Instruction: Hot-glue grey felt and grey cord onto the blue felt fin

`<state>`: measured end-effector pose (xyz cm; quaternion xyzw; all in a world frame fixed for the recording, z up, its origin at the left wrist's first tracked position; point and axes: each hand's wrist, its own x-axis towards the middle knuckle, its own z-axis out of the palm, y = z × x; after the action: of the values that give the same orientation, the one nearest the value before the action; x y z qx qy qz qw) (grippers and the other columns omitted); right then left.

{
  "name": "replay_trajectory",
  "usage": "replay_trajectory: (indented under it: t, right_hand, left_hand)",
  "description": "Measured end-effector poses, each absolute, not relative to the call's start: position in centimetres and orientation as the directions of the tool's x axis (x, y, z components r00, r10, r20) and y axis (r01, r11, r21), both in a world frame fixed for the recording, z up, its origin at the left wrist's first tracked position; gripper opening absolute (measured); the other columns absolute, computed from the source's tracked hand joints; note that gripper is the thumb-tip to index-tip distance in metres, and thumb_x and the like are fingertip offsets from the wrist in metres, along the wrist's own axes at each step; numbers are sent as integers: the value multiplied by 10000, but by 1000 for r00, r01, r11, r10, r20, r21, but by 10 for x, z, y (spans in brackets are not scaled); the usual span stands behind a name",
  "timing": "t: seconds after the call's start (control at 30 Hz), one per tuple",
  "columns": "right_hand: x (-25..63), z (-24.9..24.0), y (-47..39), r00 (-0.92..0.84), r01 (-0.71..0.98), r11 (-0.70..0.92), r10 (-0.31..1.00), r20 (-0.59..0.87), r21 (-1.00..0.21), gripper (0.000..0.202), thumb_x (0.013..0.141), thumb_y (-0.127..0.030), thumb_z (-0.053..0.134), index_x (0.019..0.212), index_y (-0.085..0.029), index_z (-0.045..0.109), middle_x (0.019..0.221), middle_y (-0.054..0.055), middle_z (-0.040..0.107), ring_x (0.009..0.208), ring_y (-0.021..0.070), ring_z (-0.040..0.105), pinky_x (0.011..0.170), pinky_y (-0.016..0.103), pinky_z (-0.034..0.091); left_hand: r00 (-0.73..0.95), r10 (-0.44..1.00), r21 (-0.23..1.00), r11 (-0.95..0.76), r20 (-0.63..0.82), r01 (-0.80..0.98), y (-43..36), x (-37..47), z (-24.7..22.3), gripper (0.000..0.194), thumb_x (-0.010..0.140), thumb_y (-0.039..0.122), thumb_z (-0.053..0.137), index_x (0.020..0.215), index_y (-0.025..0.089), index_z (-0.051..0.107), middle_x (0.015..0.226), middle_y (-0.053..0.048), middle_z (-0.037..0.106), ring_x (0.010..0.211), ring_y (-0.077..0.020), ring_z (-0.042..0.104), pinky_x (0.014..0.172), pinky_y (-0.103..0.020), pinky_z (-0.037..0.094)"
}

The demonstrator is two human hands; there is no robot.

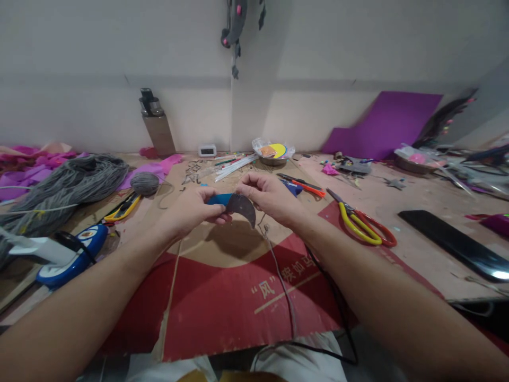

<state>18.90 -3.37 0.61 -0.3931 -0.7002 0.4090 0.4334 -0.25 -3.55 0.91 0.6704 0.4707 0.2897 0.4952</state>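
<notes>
Just above the cardboard, a curved crescent-shaped piece (243, 208) is held up, dark grey on its right part and blue on its left. My left hand (199, 209) grips the blue end between thumb and fingers. At the upper edge of the crescent, my right hand (264, 195) is closed in a pinch, seemingly on grey yarn; the strand at the fingertips is too fine to see clearly. A length of grey yarn (278, 268) trails from below my right hand down over the red cardboard toward my lap.
Red-and-brown cardboard (214, 302) covers the table's front. Scissors (363, 223) and a black phone-like slab (457, 241) lie right. At left are a yellow utility knife (123, 208), a grey yarn ball (144, 183), a yarn skein (79, 185) and a blue-white tool (75, 254). A dark cable hangs near my lap.
</notes>
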Motion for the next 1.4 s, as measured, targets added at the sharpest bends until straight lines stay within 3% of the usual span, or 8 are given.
replay_trajectory:
  t: [0.17,0.37,0.53,0.63,0.8,0.97,1.23,1.4]
  right_hand:
    - [187,9,-35,-300,241,416,891,340,-877,175,835,-285,572,714,-166,528,669,-34,496,629,90,433,603,243,349]
    - [189,4,-31,-274,203,350,917,290,-915,206,819,-334,600,712,-174,526,632,-50,471,568,72,399,541,223,320]
    - [192,2,-31,-327,24,119,939,105,-993,267,774,-405,657,716,-191,508,542,-82,410,435,44,290,402,201,178]
    - [192,2,-32,-375,-133,-53,927,0,-990,304,724,-417,715,735,-203,499,532,-87,428,405,37,296,377,192,148]
    - [185,-2,-34,-371,-331,-73,927,58,-941,398,719,-569,712,878,-223,597,516,-95,413,389,35,299,378,192,200]
    - [179,-4,-34,-275,-311,68,948,158,-948,363,615,-451,824,741,-194,600,601,-65,551,446,31,390,406,196,259]
    - [182,-5,-33,-211,-246,-31,977,22,-969,343,624,-465,785,733,-180,628,582,-45,575,411,42,382,367,200,246]
    - [181,-6,-34,-266,-224,-28,963,33,-974,322,665,-461,759,690,-180,604,536,-52,555,388,40,358,362,198,228]
  left_hand:
    - [388,919,921,-93,-66,378,-36,-3,10,145,691,155,634,827,118,669,757,-57,721,682,-142,674,650,-241,552]
    - [393,919,945,-102,-31,312,-34,-3,8,142,692,158,651,830,126,662,734,-38,714,681,-139,678,658,-242,546]
    - [389,920,950,-166,52,263,-34,-4,7,124,690,163,678,809,130,668,712,-19,697,672,-131,663,671,-242,530]
    - [383,919,966,-172,87,192,-34,-5,7,137,701,176,695,831,134,677,745,-15,703,680,-122,663,698,-241,532]
    - [360,928,991,-124,95,58,-34,-5,6,171,704,201,732,856,142,680,782,-8,701,695,-122,674,704,-239,539]
    - [358,931,995,-87,64,48,-33,-4,3,178,710,213,746,868,150,696,817,-16,709,719,-129,683,757,-260,540]
    - [506,855,994,-84,111,-75,-33,-6,6,259,726,305,727,910,122,713,853,-88,728,775,-190,679,780,-314,527]
    - [445,890,981,-165,102,104,-34,-5,6,233,743,346,746,829,133,709,765,-51,707,720,-157,645,761,-287,500]
